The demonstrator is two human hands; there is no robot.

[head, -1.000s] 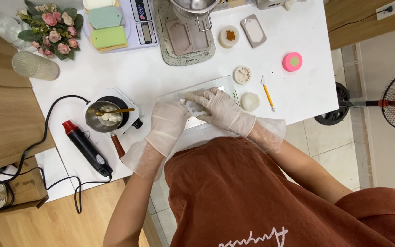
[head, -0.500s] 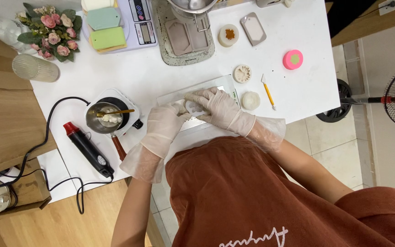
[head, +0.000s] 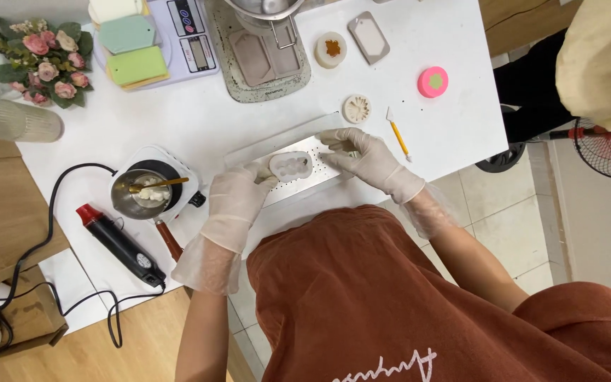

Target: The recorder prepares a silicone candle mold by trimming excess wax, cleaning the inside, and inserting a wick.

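Left hand (head: 238, 194), gloved, is pinched on the near-left edge of a small translucent mould (head: 291, 165) w/ pale bumpy filling; fingers closed on its rim. Right hand (head: 365, 157), also gloved, lies flat w/ fingers spread just right of the mould, fingertips pressing the perforated metal tray (head: 319, 177) — not gripping anything, as far as I can tell. Mould sits on that tray, at the front-centre of the white desk (head: 454, 127), directly ahead of the person's chest.

Judging progress: filling in the mould looks set and pale, so pouring seems done; the piece is not yet out of the mould. Finished-looking bits stand nearby: a round flower-relief disc (head: 356, 108) and a round piece w/ orange top (head: 331, 49). Small pot (head: 141, 194) on a white hotplate at left holds some whitish lumps and a gold spoon (so material is left over). Black-and-red heat gun (head: 118, 244) lies beside it, untouched. Yellow-handled tool (head: 398, 134) lies just right of the right hand; pink round item (head: 433, 81) further back.
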